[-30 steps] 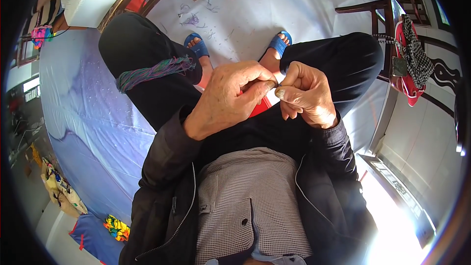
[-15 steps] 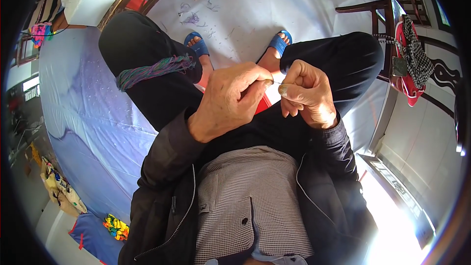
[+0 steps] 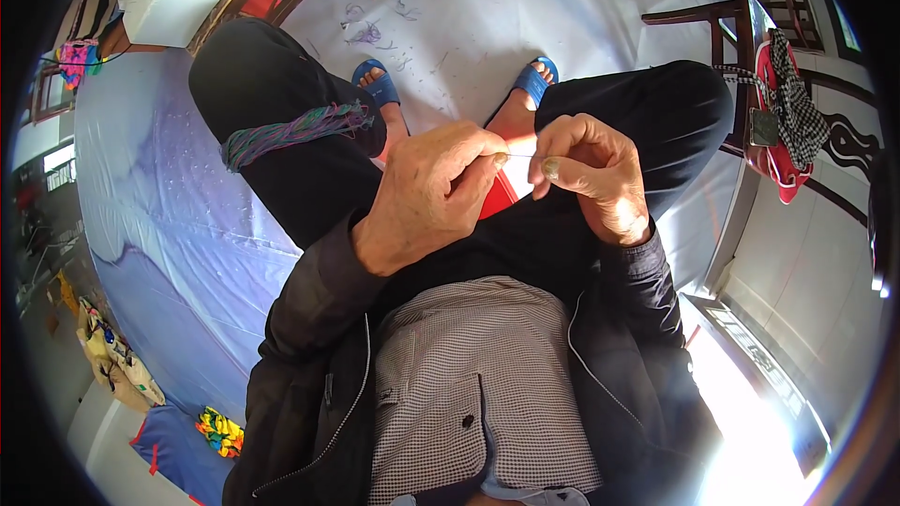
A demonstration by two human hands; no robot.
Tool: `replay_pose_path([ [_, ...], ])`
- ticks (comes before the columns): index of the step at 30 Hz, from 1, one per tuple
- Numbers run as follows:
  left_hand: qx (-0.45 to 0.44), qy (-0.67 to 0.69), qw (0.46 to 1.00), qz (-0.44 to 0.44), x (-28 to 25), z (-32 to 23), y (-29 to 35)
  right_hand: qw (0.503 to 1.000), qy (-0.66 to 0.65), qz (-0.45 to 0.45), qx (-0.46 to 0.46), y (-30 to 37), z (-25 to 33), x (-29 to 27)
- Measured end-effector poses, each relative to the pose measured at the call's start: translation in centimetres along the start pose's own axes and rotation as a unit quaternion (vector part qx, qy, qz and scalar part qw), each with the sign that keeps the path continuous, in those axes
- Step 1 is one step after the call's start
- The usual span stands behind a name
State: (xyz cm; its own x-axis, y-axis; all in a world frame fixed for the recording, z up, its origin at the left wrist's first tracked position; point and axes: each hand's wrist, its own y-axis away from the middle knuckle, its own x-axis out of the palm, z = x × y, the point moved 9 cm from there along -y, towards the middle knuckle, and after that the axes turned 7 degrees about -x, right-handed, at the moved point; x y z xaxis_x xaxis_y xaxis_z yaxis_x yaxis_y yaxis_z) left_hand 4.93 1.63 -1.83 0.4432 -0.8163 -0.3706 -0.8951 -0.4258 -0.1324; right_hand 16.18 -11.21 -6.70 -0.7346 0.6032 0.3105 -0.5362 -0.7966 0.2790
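My left hand (image 3: 427, 192) is closed, with thumb and forefinger pinched on one end of a thin pale strand (image 3: 521, 156). The strand runs straight across to my right hand (image 3: 592, 171), whose thumb and bent forefinger close on its other end. It is too fine to tell whether it is thread or a needle. Both hands are held above my lap, between the knees. Over my left thigh lies a bundle of green and purple threads (image 3: 295, 134), apart from the hands. Behind the fingers, low between my legs, part of a red thing (image 3: 499, 195) shows.
Thread scraps (image 3: 364, 30) lie on the pale floor sheet beyond my blue slippers (image 3: 534, 84). At the right, a wooden chair (image 3: 694, 13) has a red bag (image 3: 783, 169) and checked cloth. A multicoloured bundle (image 3: 220, 434) rests on blue cloth at lower left.
My left hand has shifted slightly left, and the gap between the fingertips has widened. More of the strand shows between them. The right forefinger and thumb have changed their bend.
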Motion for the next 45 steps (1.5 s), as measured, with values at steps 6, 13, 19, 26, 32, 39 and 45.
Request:
replay_pose_path([
  [6,-0.010,-0.015,1.000,0.006,0.2,0.4,0.3,0.999,0.000,0.022,-0.048,-0.2,0.2,0.1],
  [13,-0.008,0.001,1.000,-0.011,0.0,0.5,0.6,0.999,0.002,0.017,-0.038,-0.1,0.0,-0.3],
  [19,-0.014,-0.010,1.000,-0.006,-0.1,0.4,0.5,0.999,-0.011,0.004,-0.040,-0.1,-0.1,-0.2],
  [26,0.003,-0.015,0.999,-0.031,-0.6,0.6,0.8,0.997,-0.014,-0.036,-0.060,-0.2,0.5,-0.9],
  [32,-0.011,-0.022,0.999,-0.023,-0.4,0.6,0.7,0.996,-0.003,-0.037,-0.086,-0.2,0.4,-1.5],
  [39,0.003,-0.056,0.998,-0.040,0.0,2.0,1.0,0.987,0.022,-0.063,-0.147,0.0,1.7,-1.3],
  [45,-0.082,-0.009,0.996,-0.039,0.2,-1.2,0.2,0.970,0.092,-0.055,-0.220,0.4,2.8,0.1],
])
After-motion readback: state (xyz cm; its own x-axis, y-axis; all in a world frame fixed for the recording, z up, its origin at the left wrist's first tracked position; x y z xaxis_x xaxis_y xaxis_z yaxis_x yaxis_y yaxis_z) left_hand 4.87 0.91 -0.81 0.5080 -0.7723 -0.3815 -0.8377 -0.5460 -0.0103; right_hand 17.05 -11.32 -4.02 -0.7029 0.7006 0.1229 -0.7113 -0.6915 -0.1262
